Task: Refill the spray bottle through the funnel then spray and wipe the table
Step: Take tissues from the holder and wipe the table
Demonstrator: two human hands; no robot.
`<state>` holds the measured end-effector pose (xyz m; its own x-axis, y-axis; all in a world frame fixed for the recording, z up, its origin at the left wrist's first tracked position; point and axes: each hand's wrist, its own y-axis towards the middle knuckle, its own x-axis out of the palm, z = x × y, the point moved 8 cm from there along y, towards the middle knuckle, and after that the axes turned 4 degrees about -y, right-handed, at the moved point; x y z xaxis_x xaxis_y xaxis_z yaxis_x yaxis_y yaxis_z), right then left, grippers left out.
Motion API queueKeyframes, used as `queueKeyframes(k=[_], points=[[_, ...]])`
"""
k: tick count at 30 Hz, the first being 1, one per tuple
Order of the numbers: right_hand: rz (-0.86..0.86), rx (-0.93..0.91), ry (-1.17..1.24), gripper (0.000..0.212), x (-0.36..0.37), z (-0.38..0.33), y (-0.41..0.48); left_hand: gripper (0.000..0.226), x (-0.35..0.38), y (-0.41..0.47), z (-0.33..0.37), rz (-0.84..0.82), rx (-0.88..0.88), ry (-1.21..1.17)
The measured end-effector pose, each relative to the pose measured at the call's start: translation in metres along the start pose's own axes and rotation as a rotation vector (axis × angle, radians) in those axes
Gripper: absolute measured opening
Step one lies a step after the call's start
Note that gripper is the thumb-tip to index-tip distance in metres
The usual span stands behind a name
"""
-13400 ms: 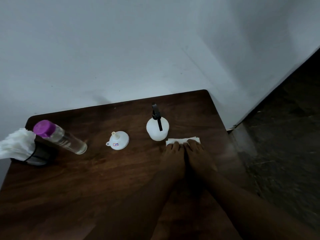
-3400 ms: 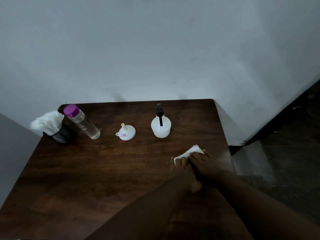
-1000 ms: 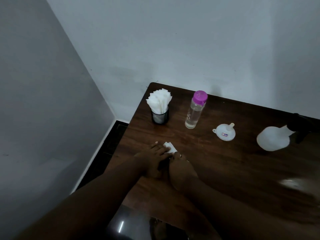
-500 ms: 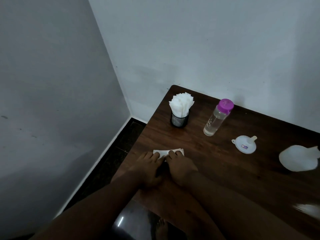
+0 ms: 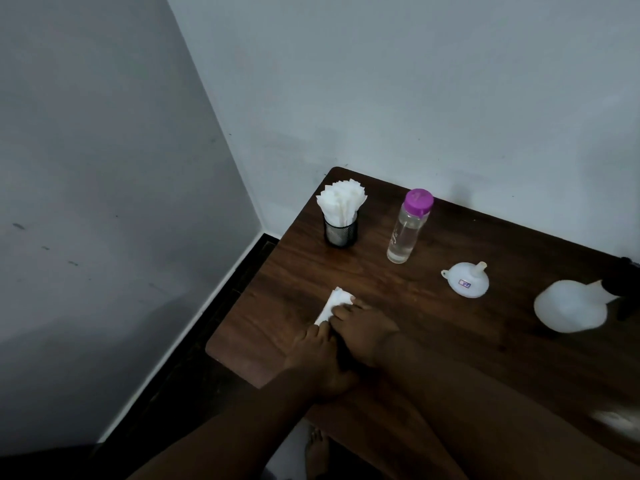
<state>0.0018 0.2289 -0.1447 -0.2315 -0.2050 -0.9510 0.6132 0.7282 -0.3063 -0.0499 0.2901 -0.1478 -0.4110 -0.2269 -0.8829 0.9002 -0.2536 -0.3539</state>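
Pale grey walls meet in a corner behind a dark wooden worktop (image 5: 450, 341), with dark floor showing past its left edge. Near the far left corner stands a black mesh cup (image 5: 340, 231) stuffed with white paper napkins (image 5: 341, 199). Just to its right stands a clear water bottle with a purple cap (image 5: 408, 226), upright. Further right a white funnel (image 5: 465, 279) sits mouth-down, spout pointing up. At the right edge of view is the white spray bottle (image 5: 571, 310), its black trigger head partly cut off.

Both my hands are flat on a folded white tissue (image 5: 333, 303) near the left edge of the worktop. My left hand (image 5: 317, 358) lies with fingers together, tips on the tissue's near end. My right hand (image 5: 363, 332) lies beside it, touching, fingers pressed down on the tissue. Neither grip is curled round anything; both are laid flat, pressing.
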Motion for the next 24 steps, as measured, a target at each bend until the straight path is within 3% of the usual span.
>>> queueKeyframes(k=[5, 15, 24], points=[[-0.007, -0.032, -0.035, 0.049, 0.012, 0.013, -0.037, 0.103, 0.018, -0.003, 0.039, -0.005, -0.043, -0.066], [-0.001, -0.051, 0.003, 0.046, 0.032, 0.05, -0.122, 0.103, 0.051, -0.01, 0.133, -0.041, -0.032, -0.091], [0.01, -0.003, -0.01, 0.046, 0.055, 0.091, -0.208, 0.099, 0.075, -0.008, 0.229, -0.084, 0.032, 0.067]])
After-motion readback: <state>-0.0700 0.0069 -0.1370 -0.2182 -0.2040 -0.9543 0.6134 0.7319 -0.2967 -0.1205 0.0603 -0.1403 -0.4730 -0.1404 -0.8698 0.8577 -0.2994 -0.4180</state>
